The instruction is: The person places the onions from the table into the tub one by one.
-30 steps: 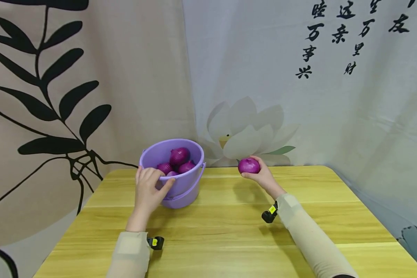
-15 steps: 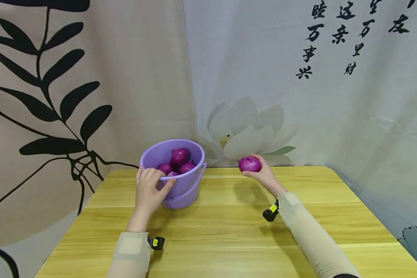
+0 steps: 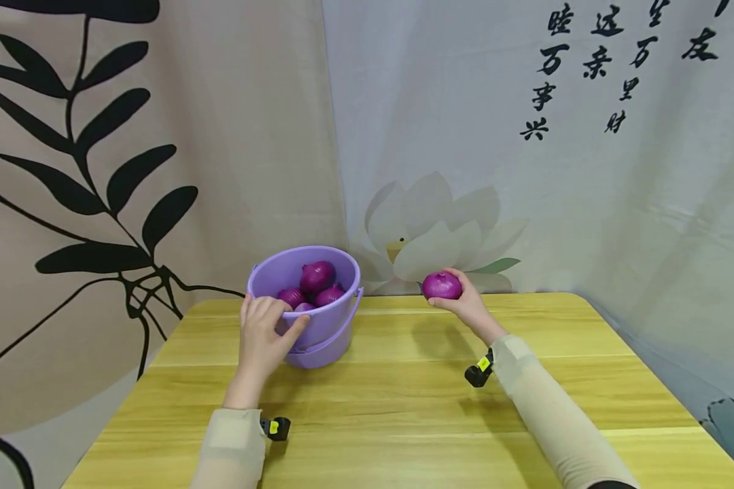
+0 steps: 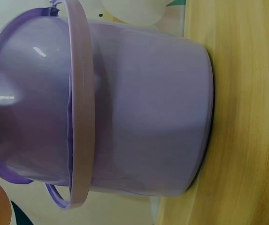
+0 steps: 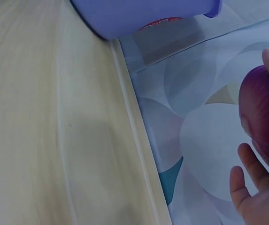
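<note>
A purple bucket [image 3: 324,333] stands at the back of the wooden table, left of centre, with several red onions [image 3: 317,277] inside. My left hand [image 3: 261,334] grips its near rim, fingers over the edge and thumb along the outside. In the left wrist view the bucket's side [image 4: 148,108] and its lowered handle [image 4: 82,108] fill most of the frame. To the right, my right hand [image 3: 469,307] holds one red onion [image 3: 442,285] up above the table's far edge, between thumb and fingers. The right wrist view shows this onion [image 5: 263,110] in the fingers.
The wooden table [image 3: 404,421] has rounded far corners. Right behind it hangs a pale cloth [image 3: 269,136] printed with dark leaves, a lotus and writing. A small black camera [image 3: 479,370] sits at the right wrist, another camera [image 3: 275,428] at the left.
The right hand with its onion has risen slightly and drifted a little to the right. The left hand still holds the bucket's rim in the same spot.
</note>
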`<state>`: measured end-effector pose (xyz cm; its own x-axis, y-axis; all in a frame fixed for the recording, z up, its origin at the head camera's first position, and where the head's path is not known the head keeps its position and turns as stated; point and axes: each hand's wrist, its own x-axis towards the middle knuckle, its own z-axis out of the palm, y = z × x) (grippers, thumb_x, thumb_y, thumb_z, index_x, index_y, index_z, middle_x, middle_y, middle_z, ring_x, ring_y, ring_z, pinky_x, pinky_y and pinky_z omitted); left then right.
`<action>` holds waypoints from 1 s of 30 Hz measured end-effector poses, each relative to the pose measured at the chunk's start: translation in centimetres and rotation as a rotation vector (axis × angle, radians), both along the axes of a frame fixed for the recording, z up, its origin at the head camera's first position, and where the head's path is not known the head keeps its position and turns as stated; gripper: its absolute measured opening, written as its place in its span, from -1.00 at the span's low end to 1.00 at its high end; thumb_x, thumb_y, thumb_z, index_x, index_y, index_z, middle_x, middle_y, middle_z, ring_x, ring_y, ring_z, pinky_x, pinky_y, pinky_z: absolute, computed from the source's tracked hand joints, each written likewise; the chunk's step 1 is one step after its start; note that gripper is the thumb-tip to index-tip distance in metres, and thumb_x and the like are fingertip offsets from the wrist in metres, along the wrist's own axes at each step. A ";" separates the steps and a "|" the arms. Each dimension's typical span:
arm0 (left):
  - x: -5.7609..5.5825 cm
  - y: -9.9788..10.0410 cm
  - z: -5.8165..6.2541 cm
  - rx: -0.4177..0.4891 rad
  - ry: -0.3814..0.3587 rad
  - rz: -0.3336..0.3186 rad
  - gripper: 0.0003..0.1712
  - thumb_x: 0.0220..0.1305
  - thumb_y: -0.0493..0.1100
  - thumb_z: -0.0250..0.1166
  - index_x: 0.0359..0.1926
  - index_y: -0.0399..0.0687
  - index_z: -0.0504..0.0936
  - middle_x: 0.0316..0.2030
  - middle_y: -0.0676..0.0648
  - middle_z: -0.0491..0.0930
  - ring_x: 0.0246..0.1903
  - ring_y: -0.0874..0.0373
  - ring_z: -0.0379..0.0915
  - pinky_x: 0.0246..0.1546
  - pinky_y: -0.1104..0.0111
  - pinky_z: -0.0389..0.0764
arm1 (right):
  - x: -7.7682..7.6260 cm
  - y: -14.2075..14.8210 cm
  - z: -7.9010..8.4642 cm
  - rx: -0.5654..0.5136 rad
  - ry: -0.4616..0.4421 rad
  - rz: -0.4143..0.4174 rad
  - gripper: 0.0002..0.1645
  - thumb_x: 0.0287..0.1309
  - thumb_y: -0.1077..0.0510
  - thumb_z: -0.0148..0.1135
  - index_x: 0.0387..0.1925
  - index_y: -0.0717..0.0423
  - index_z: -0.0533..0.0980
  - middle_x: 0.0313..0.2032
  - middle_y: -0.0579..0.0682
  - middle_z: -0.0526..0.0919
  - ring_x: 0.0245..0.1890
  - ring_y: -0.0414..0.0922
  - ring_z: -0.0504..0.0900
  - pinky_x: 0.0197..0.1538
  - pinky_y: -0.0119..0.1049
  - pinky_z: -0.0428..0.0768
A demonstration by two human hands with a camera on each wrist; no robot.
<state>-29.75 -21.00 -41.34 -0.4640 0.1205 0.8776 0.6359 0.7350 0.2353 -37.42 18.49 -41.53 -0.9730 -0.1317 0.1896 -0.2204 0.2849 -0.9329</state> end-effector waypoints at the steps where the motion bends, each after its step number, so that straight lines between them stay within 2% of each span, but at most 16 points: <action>1: 0.0 0.0 0.0 -0.001 0.001 -0.001 -0.46 0.24 0.30 0.19 -0.46 -0.09 0.48 -0.46 -0.03 0.41 -0.27 -0.08 0.33 0.28 -0.24 -0.05 | 0.0 0.1 0.1 0.000 0.000 -0.002 0.02 0.00 0.14 0.47 0.42 0.06 0.11 0.33 0.31 0.18 0.28 0.26 0.27 0.25 0.13 0.35; 8: 0.0 0.3 0.1 0.003 -0.004 -0.005 -0.43 0.24 0.34 0.16 -0.46 -0.08 0.49 -0.46 -0.03 0.42 -0.25 -0.09 0.34 0.28 -0.23 -0.05 | 0.0 0.4 0.5 0.002 0.007 -0.008 0.02 0.00 0.13 0.48 0.42 0.08 0.11 0.33 0.30 0.19 0.28 0.26 0.28 0.24 0.13 0.36; 15: 0.0 0.3 0.1 0.009 0.002 -0.010 -0.45 0.25 0.32 0.18 -0.46 -0.08 0.48 -0.46 -0.03 0.42 -0.26 -0.09 0.33 0.29 -0.23 -0.06 | 2.9 -0.4 3.8 -0.001 -0.001 0.016 -0.05 0.06 0.21 0.40 0.41 0.18 0.11 0.32 0.36 0.18 0.27 0.28 0.28 0.23 0.12 0.38; 26: 0.1 0.0 -0.1 0.014 0.004 -0.010 -0.59 0.18 0.16 0.29 -0.48 -0.07 0.47 -0.48 -0.02 0.41 -0.28 -0.06 0.32 0.28 -0.23 -0.05 | 2.7 -0.5 3.7 0.005 0.001 0.032 -0.05 0.07 0.20 0.39 0.41 0.18 0.10 0.32 0.36 0.17 0.27 0.28 0.29 0.23 0.09 0.39; 30: 0.0 0.2 0.0 0.009 0.009 -0.014 -0.57 0.19 0.18 0.28 -0.47 -0.07 0.48 -0.47 -0.02 0.41 -0.28 -0.07 0.32 0.27 -0.24 -0.05 | 1.5 0.1 2.7 0.000 0.006 0.025 -0.03 0.06 0.19 0.41 0.42 0.16 0.10 0.32 0.35 0.18 0.27 0.28 0.29 0.23 0.12 0.38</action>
